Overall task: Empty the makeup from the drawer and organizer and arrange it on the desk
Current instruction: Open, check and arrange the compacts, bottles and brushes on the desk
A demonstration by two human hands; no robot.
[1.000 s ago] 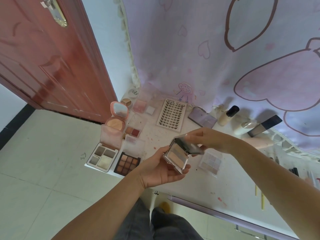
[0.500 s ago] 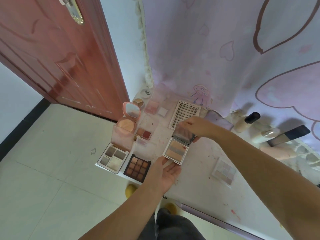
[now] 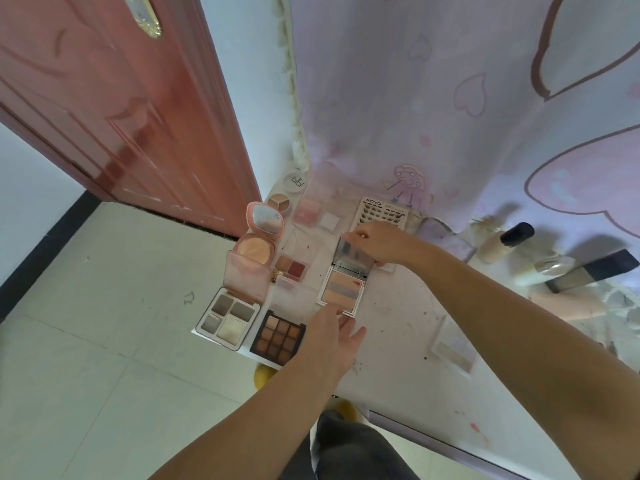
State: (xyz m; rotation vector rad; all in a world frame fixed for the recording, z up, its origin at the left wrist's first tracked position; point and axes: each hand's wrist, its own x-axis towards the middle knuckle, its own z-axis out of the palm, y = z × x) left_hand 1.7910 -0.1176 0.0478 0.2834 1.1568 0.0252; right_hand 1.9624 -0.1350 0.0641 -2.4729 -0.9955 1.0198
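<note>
1. Makeup is lying spread over the white, speckled counter (image 3: 408,341), and an open square blush palette (image 3: 341,289) with striped peach and grey pans is sitting flat near its middle.
2. Its mirrored lid (image 3: 353,252) is standing tilted up, and the right hand (image 3: 381,242) is pinching the lid's far edge with curled fingers.
3. Left hand (image 3: 332,336) is reaching in with straight, relaxed fingers, its fingertips touching the palette's near rim and holding nothing.
4. A dark nine-pan palette (image 3: 278,337) is lying just left of that hand, with a glossy four-pan palette (image 3: 228,318) beside it at the counter's corner.
5. Behind them, a round pink compact (image 3: 258,237) is standing open with its mirror raised, and a small red duo (image 3: 291,268) is sitting between it and the blush palette.
6. A flat lash card (image 3: 384,213) with rows of dark lashes is lying just beyond the right hand, partly hidden by it.
7. To the right, a pale palette (image 3: 453,351) is lying well apart, under the right forearm's line.
8. A bottle (image 3: 505,242) with a black cap is lying toward the back, against the pink printed curtain (image 3: 450,98).
9. A red-brown door (image 3: 114,98) is standing at the left.
</note>
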